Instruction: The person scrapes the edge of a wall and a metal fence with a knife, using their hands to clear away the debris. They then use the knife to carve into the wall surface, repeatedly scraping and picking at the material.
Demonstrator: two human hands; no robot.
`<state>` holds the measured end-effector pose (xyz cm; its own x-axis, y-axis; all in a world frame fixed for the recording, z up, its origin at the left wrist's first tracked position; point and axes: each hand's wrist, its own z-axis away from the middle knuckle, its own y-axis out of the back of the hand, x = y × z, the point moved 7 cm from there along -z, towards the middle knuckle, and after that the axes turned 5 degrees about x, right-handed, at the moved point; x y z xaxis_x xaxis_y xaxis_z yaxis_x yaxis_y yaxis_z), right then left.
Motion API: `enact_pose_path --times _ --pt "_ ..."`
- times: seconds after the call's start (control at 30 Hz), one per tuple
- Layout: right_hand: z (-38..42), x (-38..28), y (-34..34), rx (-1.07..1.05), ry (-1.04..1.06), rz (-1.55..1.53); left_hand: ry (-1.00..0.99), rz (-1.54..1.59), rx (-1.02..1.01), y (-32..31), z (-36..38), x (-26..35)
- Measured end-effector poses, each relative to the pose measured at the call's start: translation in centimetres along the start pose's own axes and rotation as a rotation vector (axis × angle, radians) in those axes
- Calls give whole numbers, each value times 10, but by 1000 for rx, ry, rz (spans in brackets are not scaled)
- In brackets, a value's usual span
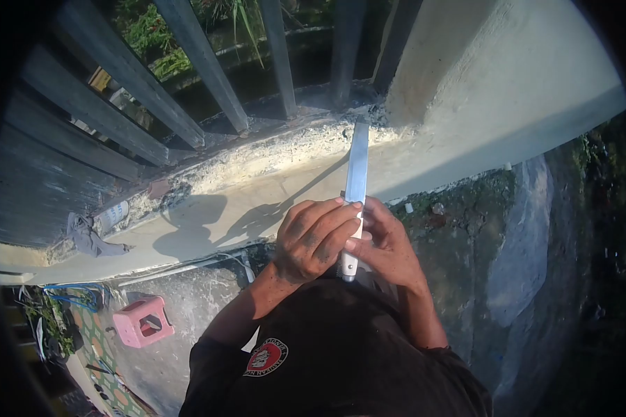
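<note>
i'm looking down at an outdoor spot: a low concrete ledge (271,201) runs across the view, its top edge rough and crumbling, its face smooth and sunlit with the shadows of my arms thrown on it. dark metal fence bars (209,66) rise from the top of the ledge, with green plants visible between them. at the right end of the ledge stands a pale concrete pillar (494,76). below the ledge the ground is grey, stained concrete, mossy toward the right. a crumpled grey rag (87,236) lies on the ledge far to the left, and a pink plastic stool (142,321) sits on the ground below that end, beside some blue cord.

the thing in hand is a long, flat, pale metal blade (357,163), narrow and straight-edged, shiny where the sun hits it. it stands nearly upright in front of the ledge, its tip touching or nearly touching the crumbled top edge just left of the pillar. a white handle end (349,264) shows below my fingers.

my left hand (313,240) is curled around the lower blade, fingers wrapped over it from the left. my right hand (389,247) is pressed against it from the other side, fingers folded around the handle, so both hands are clasped together on the tool. dark sleeves and a red-and-white chest badge (266,356) fill the bottom.
</note>
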<state>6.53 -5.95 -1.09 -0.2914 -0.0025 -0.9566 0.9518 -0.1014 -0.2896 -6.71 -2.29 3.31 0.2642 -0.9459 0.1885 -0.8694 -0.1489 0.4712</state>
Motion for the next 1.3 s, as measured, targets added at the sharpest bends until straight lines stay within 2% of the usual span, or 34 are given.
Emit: enact_pose_path --times 0.1,0.2,0.37,0.43,0.5,0.53,0.57,0.63,0.73,0.83,1.13,1.23,1.3 --pt "1 -4 26 -11 -18 8 -23 -98 -69 -17 -8 7" --pt "0 -19 58 85 27 143 17 -104 -191 -33 -9 14" --pt "-6 -34 103 46 -21 278 130 -276 -157 -39 -14 13" --pt "-12 -43 119 49 49 519 157 -379 -105 -38 -16 12" --pt "-20 -52 131 27 8 598 173 -434 -98 -39 -22 16" --pt "-25 -60 134 3 115 619 200 -451 -92 -42 -25 18" --pt "-27 -69 133 -20 221 640 229 -466 -84 -45 -27 20" --pt "-32 -82 133 -22 198 664 248 -493 -58 -53 -28 28" --pt "-39 -116 120 -58 600 927 370 -442 -60 -65 -32 27" --pt "-38 -147 100 -113 706 1102 427 -422 -46 -70 -50 27" --pt "-45 -153 79 -198 797 1182 444 -379 21 -80 -49 18" --pt "-49 -148 76 -173 703 1269 484 -383 4 -78 -42 13" --pt "-49 -149 72 -183 746 1243 493 -388 4 -77 -43 14"
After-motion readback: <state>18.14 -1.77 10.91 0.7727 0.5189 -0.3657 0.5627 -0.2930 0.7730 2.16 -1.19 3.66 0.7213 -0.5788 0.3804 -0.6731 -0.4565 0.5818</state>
